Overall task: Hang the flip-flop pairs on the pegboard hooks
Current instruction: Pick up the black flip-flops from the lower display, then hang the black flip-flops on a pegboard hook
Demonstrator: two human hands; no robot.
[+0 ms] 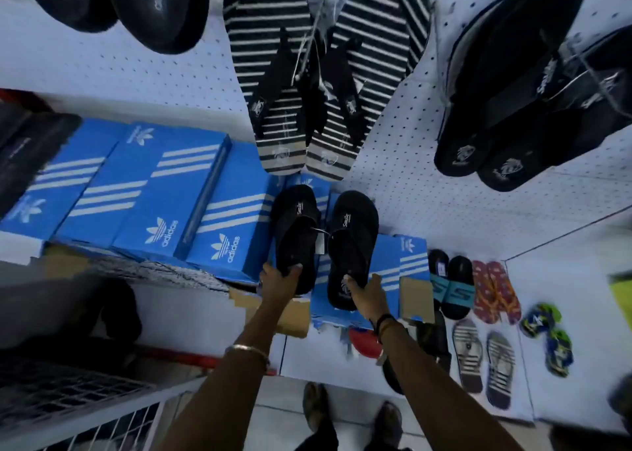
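Two plain black flip-flops, one per hand, held up in front of the blue boxes (191,204), just below the pegboard (427,184). Left hand (278,281) fingers closed around the heel of the left flip-flop (295,235); right hand (367,291) grips the heel of the right flip-flop (352,245), thumb on its footbed. Both have black thong straps with small white lettering and thick soles; a thin tie and a small tag show between them at the straps. On the pegboard above the boxes hangs a striped pair (307,81), black with white bars; to its right a black pair (513,108) with white logos at the heels. More pairs lie on the floor (564,296) right of the boxes.
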